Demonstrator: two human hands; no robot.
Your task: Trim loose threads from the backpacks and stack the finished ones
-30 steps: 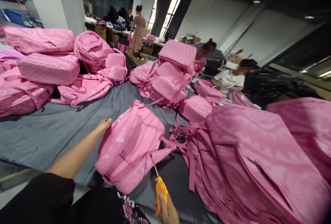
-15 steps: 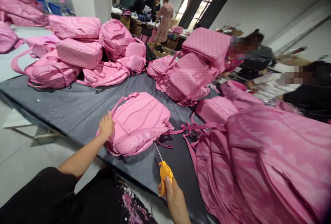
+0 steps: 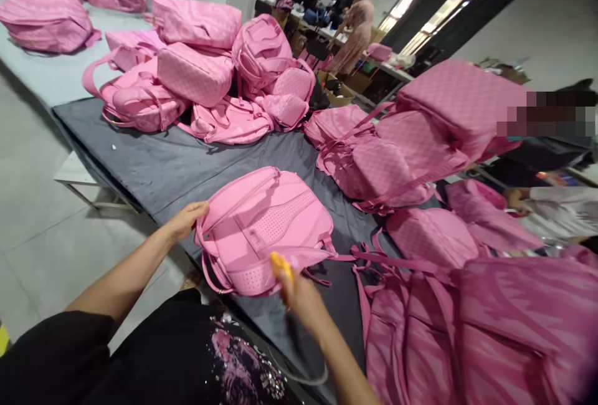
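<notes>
A pink backpack (image 3: pixel 289 205) lies on the dark-covered table with its padded back panel and straps facing up. My left hand (image 3: pixel 189 218) is closed on its left end, the fingers partly hidden at the edge. In my right hand (image 3: pixel 299 296) is a yellow air blow gun (image 3: pixel 281 266), blurred by motion, held over the backpack's near shoulder strap. Its thin metal nozzle cannot be made out now. A pale hose (image 3: pixel 317 381) loops below my right forearm.
Pink backpacks are heaped at the back left (image 3: pixel 196 71) and back right (image 3: pixel 411 143). Large pink backpacks (image 3: pixel 523 324) crowd the near right. A white stool (image 3: pixel 77 174) stands by the table's left edge. Other people work beyond, including a person in a dress (image 3: pixel 357 28).
My right hand has brought the air blow gun up and over the backpack's near strap. My left hand still holds the left end, now tilted up slightly. The view has swung left.
</notes>
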